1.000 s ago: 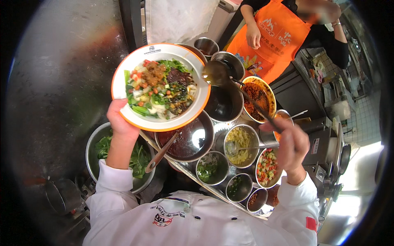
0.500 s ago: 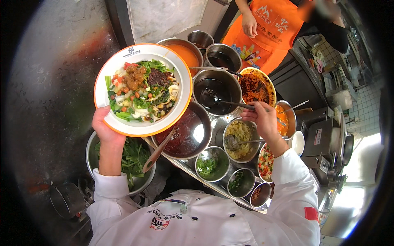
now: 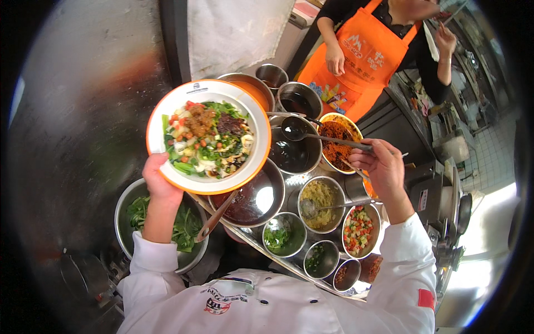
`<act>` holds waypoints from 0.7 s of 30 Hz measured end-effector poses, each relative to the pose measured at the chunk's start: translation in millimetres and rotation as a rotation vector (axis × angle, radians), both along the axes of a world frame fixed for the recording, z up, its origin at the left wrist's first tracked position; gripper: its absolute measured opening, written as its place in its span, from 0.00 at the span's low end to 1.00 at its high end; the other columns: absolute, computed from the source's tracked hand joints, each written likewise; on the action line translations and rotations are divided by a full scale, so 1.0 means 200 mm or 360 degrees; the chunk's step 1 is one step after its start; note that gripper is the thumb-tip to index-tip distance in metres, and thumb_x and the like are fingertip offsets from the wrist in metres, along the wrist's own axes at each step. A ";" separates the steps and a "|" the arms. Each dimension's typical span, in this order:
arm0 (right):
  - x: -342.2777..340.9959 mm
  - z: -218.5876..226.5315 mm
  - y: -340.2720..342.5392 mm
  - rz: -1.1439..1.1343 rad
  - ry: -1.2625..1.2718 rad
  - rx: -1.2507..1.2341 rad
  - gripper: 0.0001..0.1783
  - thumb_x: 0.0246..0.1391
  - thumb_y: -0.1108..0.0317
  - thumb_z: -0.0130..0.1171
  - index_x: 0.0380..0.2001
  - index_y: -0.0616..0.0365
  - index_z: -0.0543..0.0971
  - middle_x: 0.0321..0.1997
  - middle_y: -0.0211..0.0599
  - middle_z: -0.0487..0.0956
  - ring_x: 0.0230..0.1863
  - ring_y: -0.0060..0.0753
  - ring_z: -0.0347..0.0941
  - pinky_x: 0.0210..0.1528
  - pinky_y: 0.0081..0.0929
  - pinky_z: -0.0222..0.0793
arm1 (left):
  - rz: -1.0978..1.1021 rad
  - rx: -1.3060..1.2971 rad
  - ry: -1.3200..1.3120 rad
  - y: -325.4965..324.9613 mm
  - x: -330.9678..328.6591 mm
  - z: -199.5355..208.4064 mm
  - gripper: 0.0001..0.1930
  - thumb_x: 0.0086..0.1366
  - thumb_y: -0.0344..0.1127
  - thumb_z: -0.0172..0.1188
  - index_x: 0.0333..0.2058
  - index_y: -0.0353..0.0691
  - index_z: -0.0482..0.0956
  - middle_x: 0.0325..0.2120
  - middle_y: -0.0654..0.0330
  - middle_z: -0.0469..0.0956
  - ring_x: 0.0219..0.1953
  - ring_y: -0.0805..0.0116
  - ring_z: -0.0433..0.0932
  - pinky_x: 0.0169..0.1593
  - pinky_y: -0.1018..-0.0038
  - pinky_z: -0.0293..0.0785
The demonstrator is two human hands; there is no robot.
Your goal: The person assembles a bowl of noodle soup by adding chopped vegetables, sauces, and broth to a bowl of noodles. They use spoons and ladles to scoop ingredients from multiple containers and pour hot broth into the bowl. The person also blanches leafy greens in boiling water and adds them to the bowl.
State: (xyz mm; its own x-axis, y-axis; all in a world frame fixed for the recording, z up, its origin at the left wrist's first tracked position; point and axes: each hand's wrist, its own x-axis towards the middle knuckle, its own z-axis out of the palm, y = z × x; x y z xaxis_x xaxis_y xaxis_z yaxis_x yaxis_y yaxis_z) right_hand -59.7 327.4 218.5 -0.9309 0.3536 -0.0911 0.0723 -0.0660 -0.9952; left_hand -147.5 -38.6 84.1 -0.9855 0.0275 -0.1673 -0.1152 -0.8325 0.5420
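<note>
Clamping the fingers of the left hand [image 3: 163,182] on a white, orange-edged bowl [image 3: 260,133] of vegetable-topped noodles [image 3: 208,140], left of center in the frame, while gripping a ladle [image 3: 336,141] with the fingers of the right hand [image 3: 385,171] above a pot [image 3: 319,153] of dark sauce [image 3: 289,156].

Left hand [image 3: 162,177] holds a filled bowl [image 3: 261,136], right hand [image 3: 382,165] a ladle [image 3: 334,141] above apparently dark liquid [image 3: 289,155].

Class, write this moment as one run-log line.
left hand: holding orange-rimmed dish, food inside | right hand: gripping ladle over dark-liquid pot | beneath left forearm: leafy greens
</note>
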 end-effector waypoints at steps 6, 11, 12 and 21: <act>0.01 0.25 -0.19 0.0170 0.0106 0.0112 0.17 0.61 0.67 0.41 0.38 0.75 0.70 0.31 0.54 0.77 0.29 0.41 0.78 0.35 0.31 0.77 | -0.0132 0.0098 0.0043 0.04 -0.01 0.04 0.29 0.51 0.36 0.46 0.53 0.30 0.64 0.49 0.48 0.70 0.51 0.55 0.70 0.57 0.63 0.64; 0.05 0.20 -0.37 0.0295 0.0197 0.0272 0.15 0.62 0.71 0.40 0.40 0.75 0.71 0.33 0.52 0.78 0.34 0.41 0.78 0.38 0.32 0.77 | -0.0141 0.0132 0.0084 0.07 -0.02 0.04 0.30 0.51 0.37 0.46 0.54 0.30 0.63 0.50 0.47 0.69 0.52 0.54 0.70 0.58 0.62 0.63; 0.06 0.17 -0.39 0.0421 0.0277 0.0406 0.15 0.62 0.73 0.39 0.43 0.74 0.71 0.35 0.50 0.78 0.37 0.41 0.78 0.40 0.33 0.76 | -0.0146 0.0147 0.0096 0.07 -0.03 0.02 0.30 0.51 0.37 0.46 0.54 0.30 0.63 0.50 0.47 0.69 0.52 0.54 0.70 0.58 0.62 0.63; 0.18 0.11 -0.18 0.0352 0.0788 0.1554 0.08 0.52 0.79 0.52 0.36 0.68 0.75 0.29 0.44 0.79 0.31 0.36 0.79 0.32 0.26 0.74 | -0.0107 0.0125 0.0150 -0.09 -0.07 -0.05 0.32 0.54 0.40 0.41 0.57 0.28 0.58 0.54 0.43 0.64 0.56 0.49 0.66 0.60 0.57 0.61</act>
